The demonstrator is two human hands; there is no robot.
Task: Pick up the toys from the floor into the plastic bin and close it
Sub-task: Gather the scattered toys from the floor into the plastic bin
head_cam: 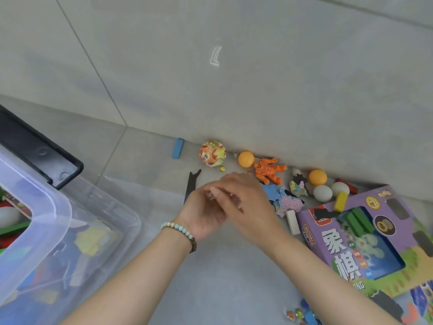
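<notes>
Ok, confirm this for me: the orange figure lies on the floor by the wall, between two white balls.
Wrong in one respect. The head view shows the orange figure between the left orange ball and the right orange ball, not white balls. The rest holds.

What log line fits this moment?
left hand, right hand: overlapping, grip unclear | plastic bin: open, toys inside | orange figure, patterned ball: on floor
</notes>
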